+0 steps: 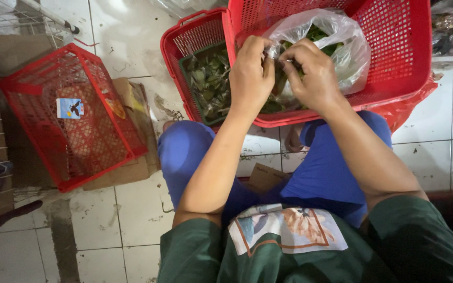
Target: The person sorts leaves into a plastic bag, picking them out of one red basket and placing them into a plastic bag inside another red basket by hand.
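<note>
Overhead, head view: a clear plastic bag (336, 47) of green leaves is pinched at its mouth by both hands, left hand (251, 76) and right hand (313, 73), fingers closed on the film. The bag sits in the far red basket (399, 47). A second red basket (184, 42) to its left holds loose leaves. An overturned red basket (74, 141) lies far left; bare tiled floor (132, 220) is seen near left.

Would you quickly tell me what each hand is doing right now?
Left hand: closed, fingers pinching the clear plastic bag of green leaves.
Right hand: closed, also gripping the bag's opening, over the red basket.
</note>
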